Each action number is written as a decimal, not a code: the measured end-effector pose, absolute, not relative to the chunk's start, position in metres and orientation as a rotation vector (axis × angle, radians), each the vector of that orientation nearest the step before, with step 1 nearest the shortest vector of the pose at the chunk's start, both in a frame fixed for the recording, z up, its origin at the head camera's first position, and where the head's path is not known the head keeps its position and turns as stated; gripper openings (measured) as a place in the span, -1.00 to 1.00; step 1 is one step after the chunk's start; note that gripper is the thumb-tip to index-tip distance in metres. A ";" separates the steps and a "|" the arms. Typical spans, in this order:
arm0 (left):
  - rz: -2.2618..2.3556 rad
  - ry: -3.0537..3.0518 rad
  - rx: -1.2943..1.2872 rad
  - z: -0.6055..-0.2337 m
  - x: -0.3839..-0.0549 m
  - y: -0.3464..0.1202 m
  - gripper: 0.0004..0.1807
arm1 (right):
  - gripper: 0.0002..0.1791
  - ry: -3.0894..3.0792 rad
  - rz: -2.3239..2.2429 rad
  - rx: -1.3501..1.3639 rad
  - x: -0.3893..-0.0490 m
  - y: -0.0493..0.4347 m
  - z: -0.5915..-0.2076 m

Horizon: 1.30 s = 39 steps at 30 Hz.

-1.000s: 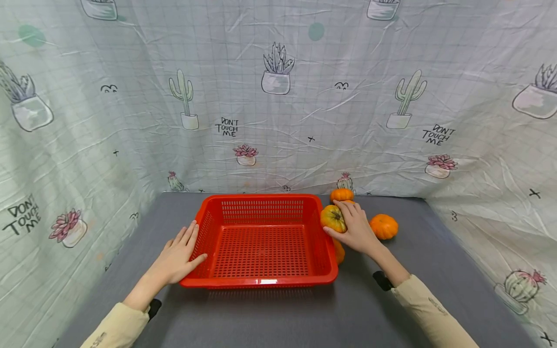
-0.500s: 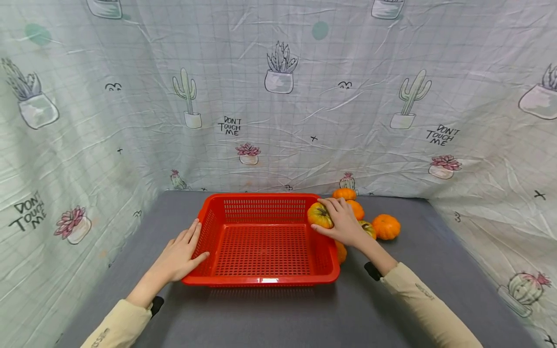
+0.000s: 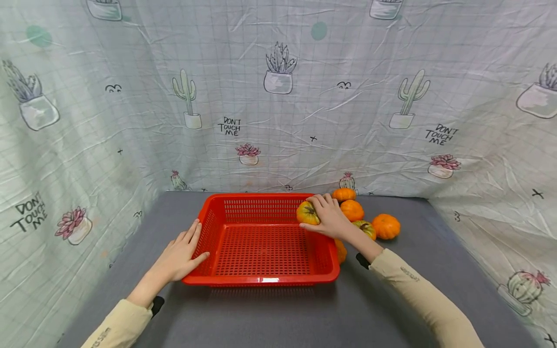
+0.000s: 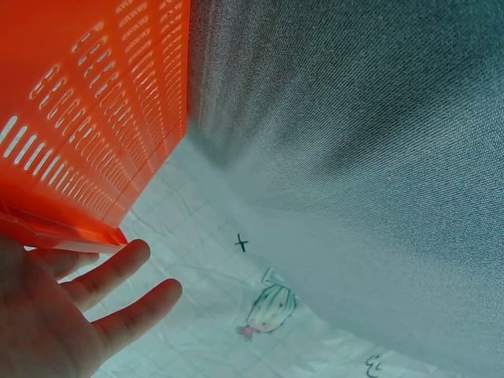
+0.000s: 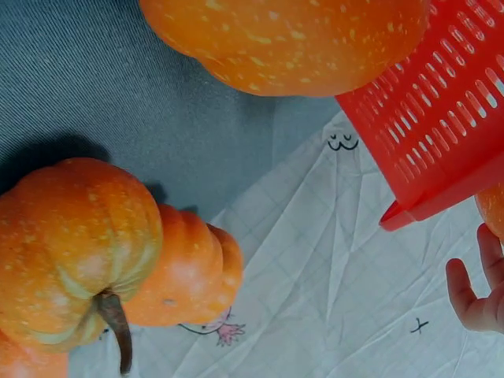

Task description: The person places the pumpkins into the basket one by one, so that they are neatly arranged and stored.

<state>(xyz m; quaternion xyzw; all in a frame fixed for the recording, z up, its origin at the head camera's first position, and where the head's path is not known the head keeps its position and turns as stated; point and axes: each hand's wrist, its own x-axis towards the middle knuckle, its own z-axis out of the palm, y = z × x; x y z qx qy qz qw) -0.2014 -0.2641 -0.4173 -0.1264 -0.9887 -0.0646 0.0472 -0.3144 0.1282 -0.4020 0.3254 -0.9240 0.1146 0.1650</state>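
Observation:
A yellow-orange pumpkin with green streaks (image 3: pixel 308 213) is gripped by my right hand (image 3: pixel 327 216), above the right end of the red plastic basket (image 3: pixel 261 280). In the right wrist view, only the fingers (image 5: pixel 465 295) and a sliver of that pumpkin (image 5: pixel 492 209) show at the right edge. My left hand (image 3: pixel 177 255) rests on the basket's left rim with its fingers straight. From the left wrist view, the fingers (image 4: pixel 118 272) lie along the rim beside the slotted wall (image 4: pixel 102 102). The basket's floor is bare.
Right of the basket lie several small pumpkins: an orange one at the back (image 3: pixel 344 194), another orange one (image 3: pixel 352 210), a green-streaked one (image 3: pixel 366 228), one farther right (image 3: pixel 386 226), and one partly hidden by the basket wall (image 3: pixel 341 251). A printed curtain (image 3: pixel 278 130) encloses the grey table (image 3: pixel 270 319).
My right hand has carried the streaked pumpkin leftward from beside the basket's right rim to over its inside. The left hand has stayed on the left rim.

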 end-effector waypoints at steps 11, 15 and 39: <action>-0.193 -3.014 -0.393 -0.418 -0.202 -0.265 -0.15 | -0.22 -2.607 0.266 1.051 -0.328 0.114 -0.406; -0.191 -3.007 -0.395 -0.418 -0.202 -0.265 -0.16 | -0.22 -2.655 0.229 1.058 -0.332 0.111 -0.408; -0.208 -2.987 -0.414 -0.419 -0.202 -0.266 -0.17 | -0.28 -2.698 -0.052 1.222 -0.346 0.102 -0.416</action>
